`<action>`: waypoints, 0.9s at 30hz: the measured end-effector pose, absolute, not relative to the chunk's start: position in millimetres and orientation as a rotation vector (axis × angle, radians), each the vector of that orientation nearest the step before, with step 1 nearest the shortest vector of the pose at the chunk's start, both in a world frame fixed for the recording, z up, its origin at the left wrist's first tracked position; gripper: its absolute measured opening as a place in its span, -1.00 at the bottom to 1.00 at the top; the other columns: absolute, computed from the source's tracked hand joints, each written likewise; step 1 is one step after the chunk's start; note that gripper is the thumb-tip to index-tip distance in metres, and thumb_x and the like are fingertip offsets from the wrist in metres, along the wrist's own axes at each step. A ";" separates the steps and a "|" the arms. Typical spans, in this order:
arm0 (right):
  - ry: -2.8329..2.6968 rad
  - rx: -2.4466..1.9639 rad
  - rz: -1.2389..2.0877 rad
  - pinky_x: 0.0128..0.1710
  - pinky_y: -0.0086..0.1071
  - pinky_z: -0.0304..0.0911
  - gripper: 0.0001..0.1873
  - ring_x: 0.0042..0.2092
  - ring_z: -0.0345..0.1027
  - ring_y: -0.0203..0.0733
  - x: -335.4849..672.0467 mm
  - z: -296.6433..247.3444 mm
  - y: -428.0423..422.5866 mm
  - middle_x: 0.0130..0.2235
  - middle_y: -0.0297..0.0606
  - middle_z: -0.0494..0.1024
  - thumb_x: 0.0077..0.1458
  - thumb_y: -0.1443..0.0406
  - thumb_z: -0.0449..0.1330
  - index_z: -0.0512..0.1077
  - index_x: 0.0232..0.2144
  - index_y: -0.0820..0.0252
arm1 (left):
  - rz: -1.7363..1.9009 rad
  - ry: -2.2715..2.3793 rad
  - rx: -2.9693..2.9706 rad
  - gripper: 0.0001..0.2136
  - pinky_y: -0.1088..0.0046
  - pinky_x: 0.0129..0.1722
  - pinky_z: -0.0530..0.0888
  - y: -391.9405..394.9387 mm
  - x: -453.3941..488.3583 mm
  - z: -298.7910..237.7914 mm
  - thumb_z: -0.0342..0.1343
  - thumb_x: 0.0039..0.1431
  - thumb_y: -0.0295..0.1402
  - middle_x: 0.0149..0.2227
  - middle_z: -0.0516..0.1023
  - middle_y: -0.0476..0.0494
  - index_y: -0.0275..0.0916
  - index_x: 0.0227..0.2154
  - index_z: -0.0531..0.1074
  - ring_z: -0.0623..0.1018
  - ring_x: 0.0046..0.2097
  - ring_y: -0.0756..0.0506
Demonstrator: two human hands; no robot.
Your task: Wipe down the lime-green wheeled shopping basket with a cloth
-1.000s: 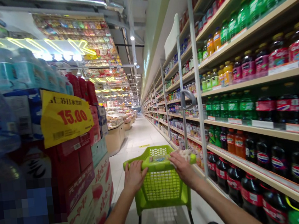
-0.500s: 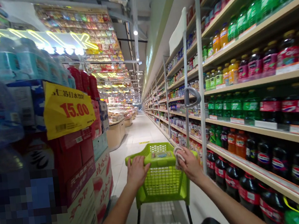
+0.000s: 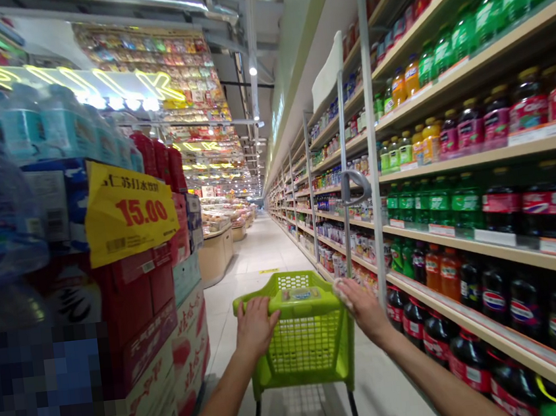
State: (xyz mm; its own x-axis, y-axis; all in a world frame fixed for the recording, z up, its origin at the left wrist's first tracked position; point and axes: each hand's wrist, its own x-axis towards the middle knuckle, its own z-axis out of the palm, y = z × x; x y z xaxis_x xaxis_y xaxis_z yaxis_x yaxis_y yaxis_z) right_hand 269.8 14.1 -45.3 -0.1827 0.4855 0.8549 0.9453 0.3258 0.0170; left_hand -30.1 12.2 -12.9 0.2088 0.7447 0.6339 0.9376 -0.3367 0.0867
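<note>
As the head camera showed it, the green cart (image 3: 300, 345) stood at lower centre of the frame, nose pointing up the aisle, with both my hands on its handle bar (image 3: 313, 305). My left hand (image 3: 255, 326) was closed round the bar's left end, fingers wrapped over the top. My right hand (image 3: 365, 308) lay curled over the right end, with a crumpled white wad (image 3: 339, 287) trapped between fingers and bar. Only a sliver of the wad showed, and I could not tell what it was. I judged that the hands were set at opposite ends so that the cart could be kept straight. The wad, I judged, was tucked under the fingers so that the same hand could also grip the bar. Stacked cartons (image 3: 143, 301) bearing a yellow price sign (image 3: 126, 210) filled the left of the frame. Shelves (image 3: 476, 159) of bottles (image 3: 449, 134) ran along the right, with an upright post (image 3: 372, 158) just beyond the right hand. Pale floor (image 3: 262, 249) ran on towards the centre. Compared with the frame half a second earlier, the right hand had dropped lower over the bar and flattened, hiding most of the wad, which had then stood out above the knuckles. The left hand had kept its grip, and the cart sat slightly lower in the frame.
</note>
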 end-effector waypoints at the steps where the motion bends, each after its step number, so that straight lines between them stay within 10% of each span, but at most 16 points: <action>1: -1.737 -1.313 -0.681 0.06 -0.05 0.05 -0.57 0.09 0.17 -0.07 284.2 -45.5 16.4 0.03 -0.12 0.37 0.03 0.40 -0.07 0.34 -0.04 0.17 | -0.854 -1.578 -2.169 -0.70 0.11 0.08 0.08 11.9 -29.8 -13.1 -0.13 0.16 -0.23 -0.08 0.43 -0.14 -0.22 -0.11 0.31 0.34 0.01 -0.16; 27: -1.793 -1.160 -0.746 0.10 -0.06 -0.09 -0.51 0.16 0.05 -0.13 199.5 -52.9 21.6 0.12 -0.16 0.26 0.06 0.47 -0.15 0.27 0.02 0.13 | -0.852 -1.613 -2.139 -0.70 0.07 0.09 0.07 7.0 -17.9 -13.3 -0.11 0.16 -0.23 -0.07 0.44 -0.16 -0.22 -0.10 0.31 0.33 0.02 -0.18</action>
State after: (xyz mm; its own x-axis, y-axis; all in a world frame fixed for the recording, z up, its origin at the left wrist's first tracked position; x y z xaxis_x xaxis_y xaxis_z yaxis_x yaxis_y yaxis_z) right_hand 199.5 21.6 -52.9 -0.2067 0.4113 0.8878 0.9195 0.3917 0.0326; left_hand -17.9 7.0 -13.3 0.1809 0.7510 0.6350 0.9479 -0.3053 0.0909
